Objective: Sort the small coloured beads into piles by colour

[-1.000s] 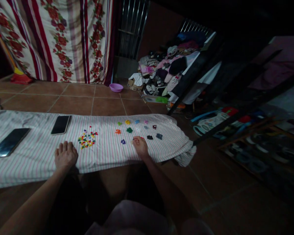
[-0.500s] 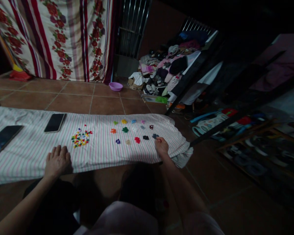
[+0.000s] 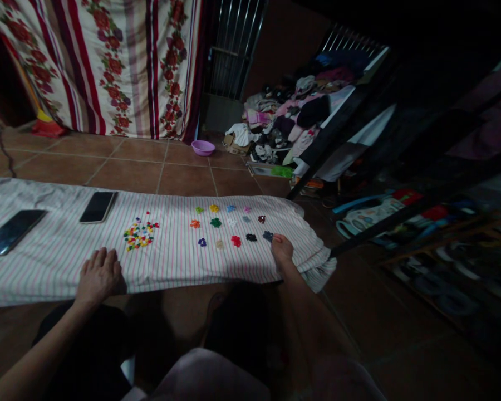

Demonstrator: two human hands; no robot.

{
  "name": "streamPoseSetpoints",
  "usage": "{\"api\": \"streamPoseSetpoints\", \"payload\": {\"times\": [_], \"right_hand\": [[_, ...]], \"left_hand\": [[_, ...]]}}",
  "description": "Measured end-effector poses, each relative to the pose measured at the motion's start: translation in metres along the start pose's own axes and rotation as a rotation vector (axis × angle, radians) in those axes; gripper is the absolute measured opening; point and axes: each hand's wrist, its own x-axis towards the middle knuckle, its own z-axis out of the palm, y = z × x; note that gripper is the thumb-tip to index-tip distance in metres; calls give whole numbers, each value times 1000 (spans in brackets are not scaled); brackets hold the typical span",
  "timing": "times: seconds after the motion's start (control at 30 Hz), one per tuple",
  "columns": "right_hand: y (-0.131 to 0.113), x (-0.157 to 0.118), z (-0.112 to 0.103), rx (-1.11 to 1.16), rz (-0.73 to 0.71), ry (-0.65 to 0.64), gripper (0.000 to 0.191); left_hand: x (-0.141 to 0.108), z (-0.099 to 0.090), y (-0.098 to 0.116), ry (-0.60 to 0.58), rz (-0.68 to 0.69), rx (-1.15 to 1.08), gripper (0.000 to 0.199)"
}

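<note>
My left hand (image 3: 99, 277) lies flat near the front edge of the striped cloth (image 3: 179, 262), fingers stretched out and holding nothing. Just beyond it is a loose pile of small multicoloured pieces, perhaps beads (image 3: 138, 236). Rows of little single-colour clusters are spread to the right, among them a red cluster (image 3: 236, 241), a black cluster (image 3: 251, 237) and a green cluster (image 3: 215, 223). At the right end of the front row, the curled fingers of my right hand (image 3: 283, 248) meet beside a dark grey-blue cluster (image 3: 268, 236). Anything between those fingertips is too small to make out.
Two phones, a nearer phone (image 3: 12, 234) and a farther phone (image 3: 98, 207), lie on the cloth's left part. A purple basin (image 3: 203, 147) stands on the tiled floor beyond. Heaped clothes (image 3: 292, 120) fill the back; a dark pole (image 3: 317, 167) slants at the right.
The view has shifted slightly, so most things sit a little farther right. My right hand stays by the dark grey-blue cluster with fingers curled; my left hand still rests flat.
</note>
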Motion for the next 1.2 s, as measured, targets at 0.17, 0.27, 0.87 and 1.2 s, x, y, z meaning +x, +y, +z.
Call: {"api": "streamPoseSetpoints", "payload": {"times": [0.17,0.27,0.87,1.2], "right_hand": [[-4,-24,2,145,68,37,31],[-17,-47,7,214,31,-16,34],[-193,-212,119,478,-532,-761,29],[-216,-217,139,301,-536,-674,24]], "left_hand": [[-1,0,2,28,3,-29,46],[-2,0,6,31,-5,-38,48],[12,17,19,27,-32,-40,84],[15,13,25,146,-35,-70,64]]}}
